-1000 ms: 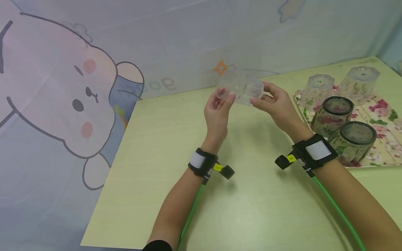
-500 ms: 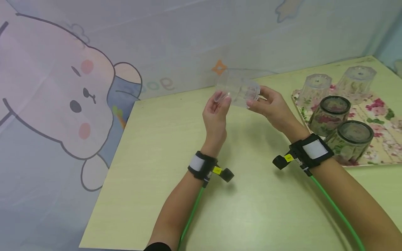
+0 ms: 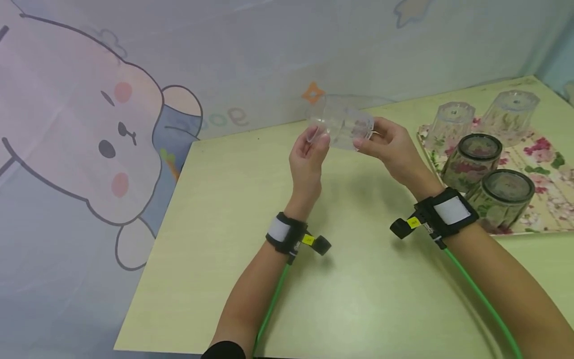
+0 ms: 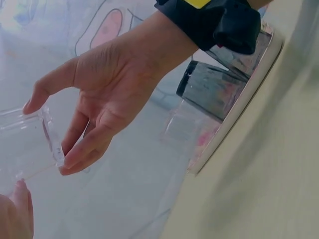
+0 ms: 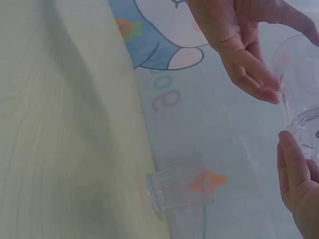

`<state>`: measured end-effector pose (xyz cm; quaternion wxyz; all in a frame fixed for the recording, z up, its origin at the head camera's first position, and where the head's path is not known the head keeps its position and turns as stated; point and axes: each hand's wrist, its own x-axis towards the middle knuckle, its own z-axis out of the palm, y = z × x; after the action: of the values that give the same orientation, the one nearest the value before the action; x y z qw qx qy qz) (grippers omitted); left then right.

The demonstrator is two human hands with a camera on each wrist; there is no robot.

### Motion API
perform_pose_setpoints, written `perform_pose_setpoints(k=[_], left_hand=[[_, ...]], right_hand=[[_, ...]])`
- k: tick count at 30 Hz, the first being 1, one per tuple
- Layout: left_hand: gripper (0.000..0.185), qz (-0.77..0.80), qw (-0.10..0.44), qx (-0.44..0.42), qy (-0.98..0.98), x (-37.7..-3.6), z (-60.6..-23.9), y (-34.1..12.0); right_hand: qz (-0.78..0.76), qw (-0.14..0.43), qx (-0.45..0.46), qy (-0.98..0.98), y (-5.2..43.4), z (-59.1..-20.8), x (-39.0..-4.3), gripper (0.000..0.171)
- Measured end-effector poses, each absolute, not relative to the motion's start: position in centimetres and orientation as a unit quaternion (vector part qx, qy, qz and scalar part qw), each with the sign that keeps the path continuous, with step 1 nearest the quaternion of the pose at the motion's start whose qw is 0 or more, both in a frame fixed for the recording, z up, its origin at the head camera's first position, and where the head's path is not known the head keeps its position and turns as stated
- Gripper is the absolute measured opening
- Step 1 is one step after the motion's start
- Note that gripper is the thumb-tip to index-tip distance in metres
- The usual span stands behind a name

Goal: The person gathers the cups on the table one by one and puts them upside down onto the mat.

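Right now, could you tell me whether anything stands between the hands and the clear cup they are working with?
Nothing visible does. The left hand and right hand both already hold the clear cup in the air above the table, one at each end. The four upturned glasses stand apart on the flowered tray.

cup point(image 3: 343, 127) between hands, above table point(image 3: 367, 299) | tray point(image 3: 553, 164) right, bearing glasses point(image 3: 475, 157)

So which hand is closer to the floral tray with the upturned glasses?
Right. The right hand grips the clear cup just beside the floral tray's near edge; the left hand holds the cup's other end, farther from the tray.
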<state>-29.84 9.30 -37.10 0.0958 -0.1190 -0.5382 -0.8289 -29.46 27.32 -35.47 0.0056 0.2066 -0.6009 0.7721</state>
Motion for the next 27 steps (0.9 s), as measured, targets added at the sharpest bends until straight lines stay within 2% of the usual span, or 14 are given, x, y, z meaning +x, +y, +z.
perform_pose_setpoints(k=[13, 20, 24, 27], left_hand=[[0.049, -0.784, 0.026, -0.191, -0.590, -30.4, -35.4, 7.7], [0.078, -0.751, 0.025, -0.223, -0.621, -30.8, -35.7, 6.6], [0.075, -0.727, 0.036, -0.232, -0.645, -31.1, -35.6, 6.2], [0.088, -0.712, 0.042, -0.232, -0.661, -31.1, -35.5, 5.9]], right_hand=[[0.748, 0.039, 0.195, -0.633, 28.0, -33.8, -28.7, 0.044], [0.735, 0.038, 0.186, -0.652, 28.2, -33.2, -28.3, 0.042], [0.726, 0.030, 0.190, -0.660, 28.3, -32.9, -28.3, 0.039], [0.718, 0.020, 0.186, -0.670, 28.5, -32.9, -28.3, 0.039]])
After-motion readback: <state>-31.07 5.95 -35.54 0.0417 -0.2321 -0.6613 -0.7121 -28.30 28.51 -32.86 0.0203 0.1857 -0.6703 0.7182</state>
